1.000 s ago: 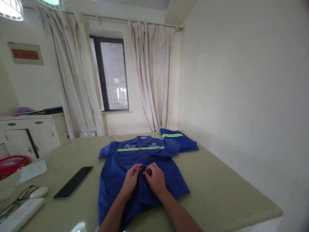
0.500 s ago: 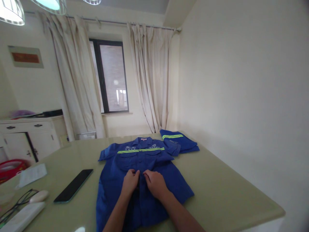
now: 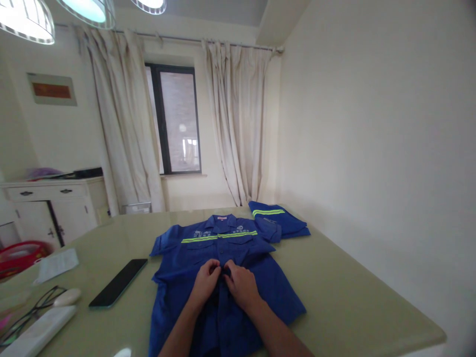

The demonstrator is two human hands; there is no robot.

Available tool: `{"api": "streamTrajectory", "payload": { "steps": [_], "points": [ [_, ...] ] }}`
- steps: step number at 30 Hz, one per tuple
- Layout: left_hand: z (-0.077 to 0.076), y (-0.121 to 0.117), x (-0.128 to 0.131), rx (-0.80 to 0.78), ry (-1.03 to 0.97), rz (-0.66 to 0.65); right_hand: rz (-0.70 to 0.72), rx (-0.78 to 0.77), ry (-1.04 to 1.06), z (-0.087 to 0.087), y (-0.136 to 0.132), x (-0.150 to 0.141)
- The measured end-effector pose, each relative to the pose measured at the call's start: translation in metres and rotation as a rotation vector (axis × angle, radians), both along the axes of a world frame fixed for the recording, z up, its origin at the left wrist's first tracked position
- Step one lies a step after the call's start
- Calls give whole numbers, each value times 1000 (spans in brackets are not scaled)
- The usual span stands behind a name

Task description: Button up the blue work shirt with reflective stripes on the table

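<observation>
Blue shirt (image 3: pixel 222 310), one, short-sleeved, lies front up at the lower centre of the frame, collar away from the camera. Under it, the one pale green worktop (image 3: pixel 357 302) fills most of the lower frame. Behind hang two cream curtains (image 3: pixel 238 119), with one white cabinet (image 3: pixel 70 208) at the left edge and one dark-framed window (image 3: pixel 180 119) between the curtains. Three lamps (image 3: pixel 87 10) show at upper left. One folded blue garment (image 3: pixel 288 223), with yellow-green striping, lies right of centre, just beside the shirt's sleeve. Two hands are at the shirt's front strip: the left hand (image 3: pixel 205 283) and the right hand (image 3: pixel 241 285) sit close together, fingers curled, pinching the cloth; whether a button is between the fingertips I cannot tell. At lower left lie one dark-screened phone (image 3: pixel 118 282), one long white case (image 3: pixel 46 332), one pale sheet (image 3: pixel 57 264), one pair of glasses and one rounded white object (image 3: pixel 68 297). White lettering (image 3: pixel 202 233) marks both sides of the chest, and one label (image 3: pixel 222 217) sits inside the collar; all too small to read.
</observation>
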State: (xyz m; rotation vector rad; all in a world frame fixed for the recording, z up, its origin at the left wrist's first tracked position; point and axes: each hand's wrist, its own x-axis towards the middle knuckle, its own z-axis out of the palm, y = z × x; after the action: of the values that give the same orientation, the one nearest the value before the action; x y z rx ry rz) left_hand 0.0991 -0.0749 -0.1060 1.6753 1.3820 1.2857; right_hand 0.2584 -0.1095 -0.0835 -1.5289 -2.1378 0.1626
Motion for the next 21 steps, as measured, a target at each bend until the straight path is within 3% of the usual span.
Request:
{"api": "streamTrajectory", "payload": {
  "steps": [8,16,21],
  "points": [
    [12,-5,5,-192,-266,-30,15,54,21,1,-1,0],
    [5,-4,6,32,-180,-25,32,60,158,1,1,1],
    [5,-8,6,81,-44,46,-5,49,173,-1,3,1]
  ]
}}
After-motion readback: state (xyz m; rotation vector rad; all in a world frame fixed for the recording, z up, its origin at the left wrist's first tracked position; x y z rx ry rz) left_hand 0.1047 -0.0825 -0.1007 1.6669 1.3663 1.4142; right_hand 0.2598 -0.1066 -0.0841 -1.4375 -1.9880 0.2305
